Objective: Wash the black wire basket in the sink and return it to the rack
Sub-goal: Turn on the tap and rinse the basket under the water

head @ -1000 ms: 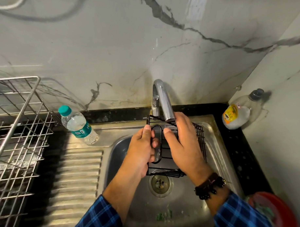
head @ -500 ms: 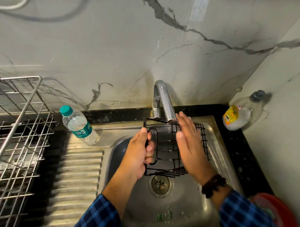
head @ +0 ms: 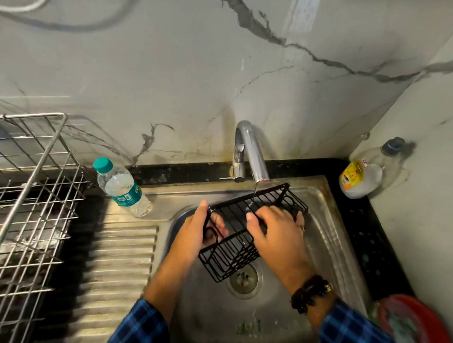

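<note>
The black wire basket (head: 233, 250) hangs tilted over the steel sink (head: 330, 234), under the chrome tap (head: 253, 155). A thin stream of water falls from the spout onto its wires. My left hand (head: 194, 234) grips the basket's left end, thumb over the top wire. My right hand (head: 276, 228) lies across its middle, fingers curled over the wires and thumb pointing left. The metal dish rack (head: 29, 204) stands on the counter at the left.
A plastic water bottle (head: 120, 188) with a teal cap stands beside the ribbed drainboard (head: 116, 277). A clear bottle with a yellow label (head: 361, 174) leans in the right corner. A red bowl (head: 410, 319) sits at the lower right. The drain (head: 243, 279) lies below the basket.
The basket has been turned from upright to a slanted, flatter pose. My right hand went from flat against its side to curled over its wires. Water now trickles onto it.
</note>
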